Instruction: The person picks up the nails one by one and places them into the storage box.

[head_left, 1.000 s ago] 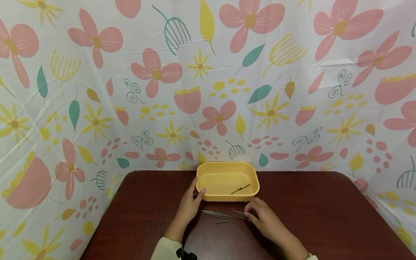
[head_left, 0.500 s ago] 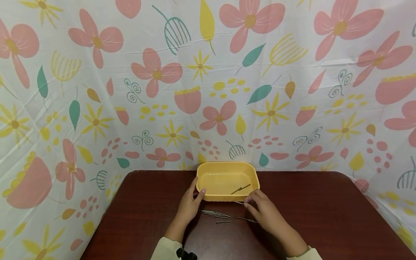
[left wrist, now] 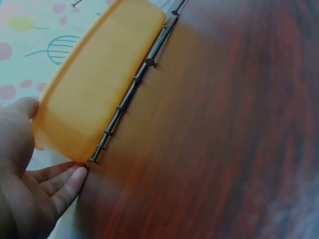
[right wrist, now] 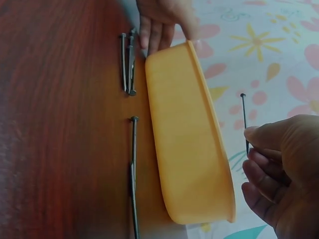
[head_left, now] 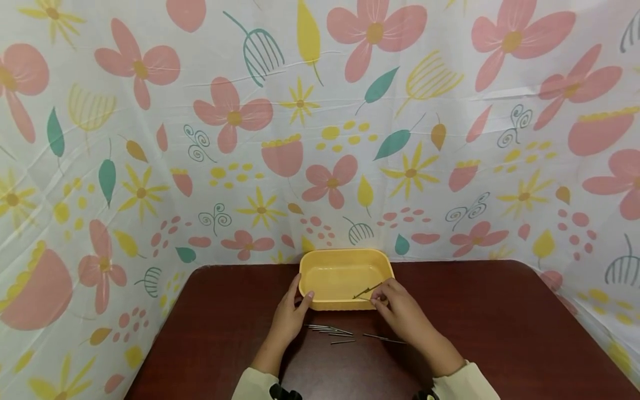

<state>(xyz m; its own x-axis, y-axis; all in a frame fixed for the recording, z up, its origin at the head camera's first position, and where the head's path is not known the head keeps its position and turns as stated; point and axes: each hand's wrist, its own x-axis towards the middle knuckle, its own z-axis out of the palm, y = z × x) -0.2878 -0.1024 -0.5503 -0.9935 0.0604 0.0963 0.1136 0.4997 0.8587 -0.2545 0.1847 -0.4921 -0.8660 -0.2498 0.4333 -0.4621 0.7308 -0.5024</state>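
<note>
A yellow plastic tray [head_left: 330,305] stands at the far edge of the table. My left hand [head_left: 288,319] holds its left end, thumb on the rim and fingertips low on the outside wall in the left wrist view. Thumb and fingers of my right hand [head_left: 405,315] pinch a nail [right wrist: 243,110], held over the tray's front right corner. Dark nails [head_left: 367,290] lie inside the tray, toward the right. In front of it, several loose nails [head_left: 327,330] are grouped on the tabletop, and two more nails [head_left: 384,338] lie beneath my right wrist.
The dark red-brown wooden table [head_left: 225,322] has rounded far corners. Right behind the tray hangs a flower-printed cloth [head_left: 280,194], which also runs along both sides.
My right hand has lifted a nail from the table, moving it forward over the tray's front rim. The left hand stays on the tray. The head view has shifted slightly.
</note>
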